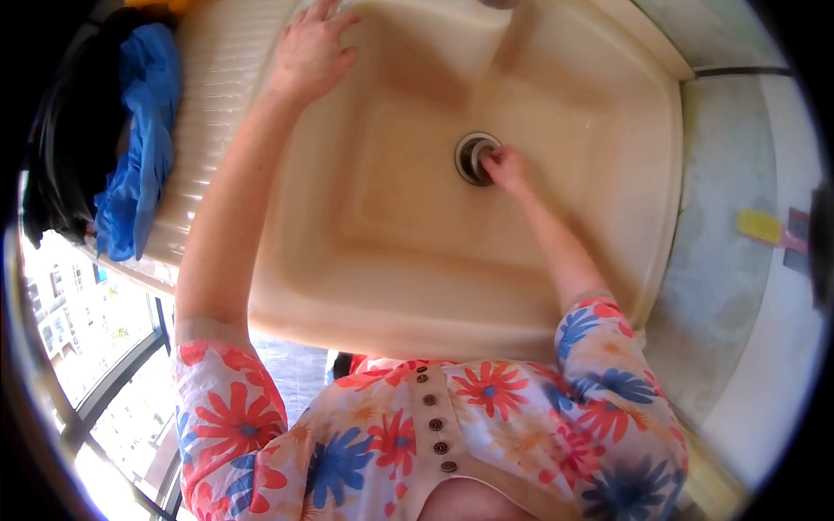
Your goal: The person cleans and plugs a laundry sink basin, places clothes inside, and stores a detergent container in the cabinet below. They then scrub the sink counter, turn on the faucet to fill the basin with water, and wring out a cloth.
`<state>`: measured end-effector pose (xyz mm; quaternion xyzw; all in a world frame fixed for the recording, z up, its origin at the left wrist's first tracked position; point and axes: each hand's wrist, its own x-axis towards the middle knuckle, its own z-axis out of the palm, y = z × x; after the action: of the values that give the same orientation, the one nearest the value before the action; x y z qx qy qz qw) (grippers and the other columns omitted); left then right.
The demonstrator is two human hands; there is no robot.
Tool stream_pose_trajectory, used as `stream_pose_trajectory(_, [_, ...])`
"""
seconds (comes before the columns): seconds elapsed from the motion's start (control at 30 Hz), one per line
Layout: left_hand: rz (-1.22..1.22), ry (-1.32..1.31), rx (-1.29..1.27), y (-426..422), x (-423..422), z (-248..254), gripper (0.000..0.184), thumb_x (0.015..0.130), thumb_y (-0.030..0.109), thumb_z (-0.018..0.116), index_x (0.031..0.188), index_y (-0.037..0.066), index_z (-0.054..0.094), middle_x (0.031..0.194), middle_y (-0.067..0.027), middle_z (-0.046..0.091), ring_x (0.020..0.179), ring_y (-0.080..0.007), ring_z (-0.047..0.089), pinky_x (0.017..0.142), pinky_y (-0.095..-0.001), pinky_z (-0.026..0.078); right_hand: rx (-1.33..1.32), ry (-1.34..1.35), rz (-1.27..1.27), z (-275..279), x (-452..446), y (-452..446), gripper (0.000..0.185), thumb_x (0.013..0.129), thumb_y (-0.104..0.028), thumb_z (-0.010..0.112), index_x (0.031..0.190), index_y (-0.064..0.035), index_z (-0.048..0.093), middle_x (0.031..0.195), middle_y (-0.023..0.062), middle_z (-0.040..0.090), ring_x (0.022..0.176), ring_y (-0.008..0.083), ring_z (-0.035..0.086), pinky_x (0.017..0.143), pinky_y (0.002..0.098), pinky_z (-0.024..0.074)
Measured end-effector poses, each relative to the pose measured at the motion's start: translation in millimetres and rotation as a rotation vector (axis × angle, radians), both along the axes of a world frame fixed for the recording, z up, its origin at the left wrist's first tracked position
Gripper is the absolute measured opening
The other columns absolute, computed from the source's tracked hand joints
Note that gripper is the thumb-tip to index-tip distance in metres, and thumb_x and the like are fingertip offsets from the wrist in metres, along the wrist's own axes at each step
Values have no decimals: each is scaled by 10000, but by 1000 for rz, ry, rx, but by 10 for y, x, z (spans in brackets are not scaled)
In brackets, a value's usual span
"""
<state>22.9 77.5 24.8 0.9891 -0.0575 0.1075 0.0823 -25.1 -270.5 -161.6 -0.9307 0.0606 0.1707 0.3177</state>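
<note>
A beige sink basin lies in front of me, with a round metal-rimmed drain in its floor. My right hand reaches down to the drain, its fingers closed on the edge of a round drain strainer that sits at the opening. How far the strainer is raised, I cannot tell. Up at the basin's far left corner is my left hand, fingers apart and holding nothing visible. It seems to rest on the rim; its fingertips are partly cut off by the top edge of the view.
Ridged drainboard runs along the left side. Blue cloth and black cloth hang over its far left edge. A tap end shows at the top. On the right wall side are a yellow sponge-like item and a pale ledge.
</note>
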Motion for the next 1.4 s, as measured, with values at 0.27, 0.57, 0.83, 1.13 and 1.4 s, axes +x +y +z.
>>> stream_pose_trajectory(0.27, [-11,31,-112,-19,-53,98,409,687,208,613,1079,94,580,1329,-200,343,1213,-346,340,1008,-422,299,-274,-148,174,-161,-52,151,313,749,-241,639,959,-43,518,859,147,624,794,318,606,665,408,481])
stream_pose_trajectory(0.57, [-44,-23,-122,20,-29,15,372,681,205,606,1034,89,608,1302,-211,375,1202,-346,357,1017,-400,296,-235,-270,204,-226,-95,136,304,748,-215,627,935,-32,472,764,176,615,713,361,595,615,450,470])
stream_pose_trajectory(0.83, [-33,-17,-93,9,-38,43,382,682,204,602,1048,93,606,1308,-213,370,1197,-343,363,1014,-406,297,-108,-206,90,-158,-14,-19,345,706,-238,647,955,-36,519,814,146,635,731,303,615,670,383,492])
stream_pose_trajectory(1.13, [-69,-23,40,46,-3,20,356,683,210,600,1015,82,615,1319,-215,357,1181,-344,378,996,-414,309,-201,-211,193,-214,-51,103,324,740,-244,632,963,-41,517,818,151,628,752,322,610,662,409,487])
stream_pose_trajectory(1.4, [-127,-93,-486,5,-20,13,351,693,211,612,1013,69,606,1249,-207,434,1105,-340,444,954,-421,351,-255,-233,265,-152,-33,131,327,757,-232,632,960,-25,482,810,178,615,762,353,597,654,431,480])
